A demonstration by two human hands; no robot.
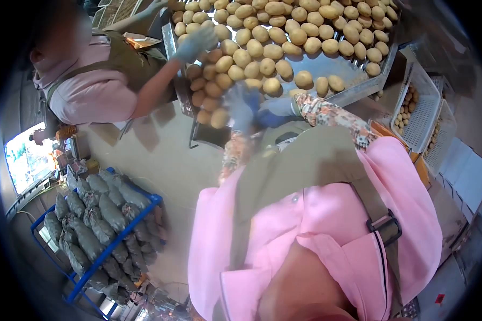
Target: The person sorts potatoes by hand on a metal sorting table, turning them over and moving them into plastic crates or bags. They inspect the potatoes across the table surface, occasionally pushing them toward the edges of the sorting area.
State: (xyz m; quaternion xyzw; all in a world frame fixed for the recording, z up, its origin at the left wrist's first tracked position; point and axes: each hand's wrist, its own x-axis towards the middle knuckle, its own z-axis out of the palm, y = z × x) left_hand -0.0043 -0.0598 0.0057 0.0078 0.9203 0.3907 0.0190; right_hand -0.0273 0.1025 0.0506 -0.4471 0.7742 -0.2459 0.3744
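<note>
Many potatoes (273, 52) lie on a metal sorting table (326, 67). At its near edge is my left hand (240, 107), in a pale blue glove and smeared by motion, beside a group of potatoes (211, 88) in reddish shade. Close to it, my right hand (276, 111), in a darker blue glove, is held low at the table's rim with its fingers turned toward the left one. The fingers of both hands are blurred or hidden, so I cannot tell what they hold. Flower-patterned sleeve covers (332, 117) reach to both wrists.
At the left, a person in pink (96, 91) stands with one gloved hand (198, 44) over the potatoes. Filled grey bags (93, 214) are stacked on a blue-framed cart (118, 238) at lower left. White plastic crates (418, 125) with small potatoes stand at the right.
</note>
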